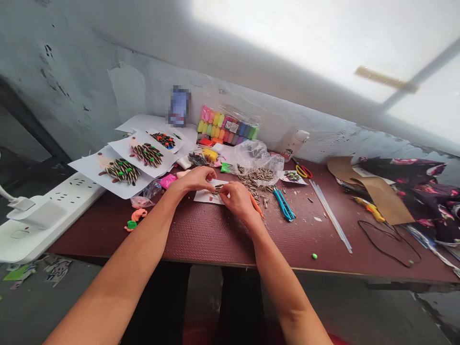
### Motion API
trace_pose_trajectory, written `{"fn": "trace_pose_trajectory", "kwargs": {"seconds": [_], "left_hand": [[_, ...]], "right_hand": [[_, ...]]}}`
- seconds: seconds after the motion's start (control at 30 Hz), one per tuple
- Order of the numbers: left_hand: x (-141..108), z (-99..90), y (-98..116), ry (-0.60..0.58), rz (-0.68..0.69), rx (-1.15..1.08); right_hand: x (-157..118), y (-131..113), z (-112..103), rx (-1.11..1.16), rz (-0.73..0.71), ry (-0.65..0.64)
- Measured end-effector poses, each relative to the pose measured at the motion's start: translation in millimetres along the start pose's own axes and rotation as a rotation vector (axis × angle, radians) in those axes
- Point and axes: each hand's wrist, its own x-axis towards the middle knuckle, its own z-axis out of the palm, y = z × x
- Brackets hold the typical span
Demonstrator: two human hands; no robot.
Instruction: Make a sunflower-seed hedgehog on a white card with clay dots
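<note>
A small white card (205, 197) lies on the table between my hands, with a few striped sunflower seeds (217, 189) on it. My left hand (197, 179) arches over the card's far edge, thumb and fingers slightly apart at the seeds. From the right, my right hand (237, 199) bends over the same seeds with its fingertips pinched together; whatever they grip is too small to make out. Just beyond that hand is a loose pile of sunflower seeds (257, 177), partly under a clear plastic bag (264, 158). An orange tool (256, 206) shows beside the right wrist.
Papers with seed-covered hedgehog figures (122, 170) are at left, beside a white power strip (72, 203). Coloured clay packs (230, 127) lean at the wall. Rightward lie a blue utility knife (284, 205), scissors (303, 170), glue sticks (330, 215) and a corded yellow glue gun (373, 211).
</note>
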Motion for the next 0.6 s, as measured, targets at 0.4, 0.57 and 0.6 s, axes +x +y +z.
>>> {"fn": "trace_pose_trajectory", "kwargs": {"seconds": [0.4, 0.57, 0.6], "left_hand": [[-1.0, -0.5, 0.3, 0.002, -0.005, -0.028], [-1.4, -1.4, 1.2, -0.006, -0.007, -0.038], [-1.4, -1.4, 0.9, -0.007, -0.007, -0.04]], "right_hand": [[-1.2, -1.6, -1.0, 0.003, 0.01, 0.002], [-1.3, -2.8, -2.2, 0.002, 0.017, -0.002], [-1.3, -3.0, -2.4, 0.002, 0.016, -0.002]]}}
